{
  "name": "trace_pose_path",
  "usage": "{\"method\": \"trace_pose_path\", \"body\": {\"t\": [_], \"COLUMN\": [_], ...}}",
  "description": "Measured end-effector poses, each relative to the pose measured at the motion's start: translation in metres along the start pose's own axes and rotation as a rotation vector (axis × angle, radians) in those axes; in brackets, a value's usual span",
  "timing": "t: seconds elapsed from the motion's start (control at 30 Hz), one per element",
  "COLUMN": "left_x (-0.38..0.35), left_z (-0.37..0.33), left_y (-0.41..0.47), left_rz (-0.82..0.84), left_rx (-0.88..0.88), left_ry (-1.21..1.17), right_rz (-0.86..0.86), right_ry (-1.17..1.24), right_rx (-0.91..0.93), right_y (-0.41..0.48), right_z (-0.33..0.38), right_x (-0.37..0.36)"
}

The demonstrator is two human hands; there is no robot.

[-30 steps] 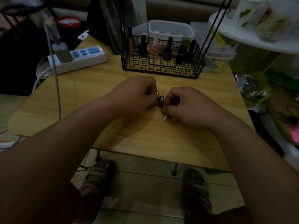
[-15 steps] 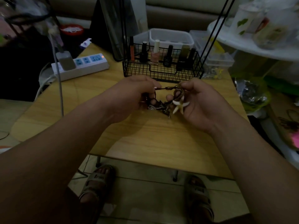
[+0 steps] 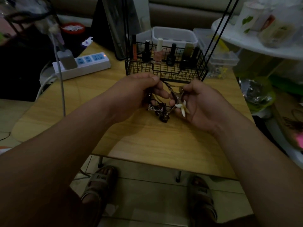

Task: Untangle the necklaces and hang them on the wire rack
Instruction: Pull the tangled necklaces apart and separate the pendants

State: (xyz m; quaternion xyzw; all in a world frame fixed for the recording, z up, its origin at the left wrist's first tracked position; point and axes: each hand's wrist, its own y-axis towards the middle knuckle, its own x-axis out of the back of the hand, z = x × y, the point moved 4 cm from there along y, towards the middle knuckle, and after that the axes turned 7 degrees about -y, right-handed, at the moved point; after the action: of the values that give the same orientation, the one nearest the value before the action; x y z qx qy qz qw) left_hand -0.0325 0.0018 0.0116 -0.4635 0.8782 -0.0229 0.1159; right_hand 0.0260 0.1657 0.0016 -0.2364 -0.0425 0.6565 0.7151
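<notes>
Over one table (image 3: pixel 147 145), left hand (image 3: pixel 131 94) and right hand (image 3: pixel 203 105) grip one tangle (image 3: pixel 161 110)

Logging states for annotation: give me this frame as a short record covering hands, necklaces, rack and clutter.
left hand: fingers pinch a dark cord of the necklaces
right hand: pinches the same tangle from the other side
necklaces: one tangled clump hanging between the hands
white pendant: against the right palm
wire rack: on the table behind the hands, no necklace on it
nail polish bottles: upright in the rack
power strip: table's far left
</notes>
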Motion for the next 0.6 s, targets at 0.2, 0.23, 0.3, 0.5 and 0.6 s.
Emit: {"method": "trace_pose_path", "body": {"t": [0.2,0.23,0.3,0.5,0.6], "left_x": [0.001,0.001,0.001,0.004,0.001], "left_z": [0.004,0.005,0.005,0.007,0.007], "left_y": [0.001,0.001,0.002,0.006,0.004], "left_rz": [-0.034,-0.041,-0.058,-0.104,-0.096], "left_rx": [0.010,0.009,0.007,-0.002,-0.012], "left_ry": [0.043,0.051,0.065,0.201,0.171], "right_rz": [0.063,0.070,0.062,-0.052,-0.101], "right_ry": [-0.179,-0.194,-0.207,-0.102,-0.107], "right_rx": [0.062,0.083,0.112,0.146,0.153], "right_y": [-0.003,-0.004,-0.004,-0.003,-0.002], "right_z": [0.002,0.002,0.003,0.009,0.009], "right_x": [-0.005,-0.006,-0.007,-0.004,-0.004]}}
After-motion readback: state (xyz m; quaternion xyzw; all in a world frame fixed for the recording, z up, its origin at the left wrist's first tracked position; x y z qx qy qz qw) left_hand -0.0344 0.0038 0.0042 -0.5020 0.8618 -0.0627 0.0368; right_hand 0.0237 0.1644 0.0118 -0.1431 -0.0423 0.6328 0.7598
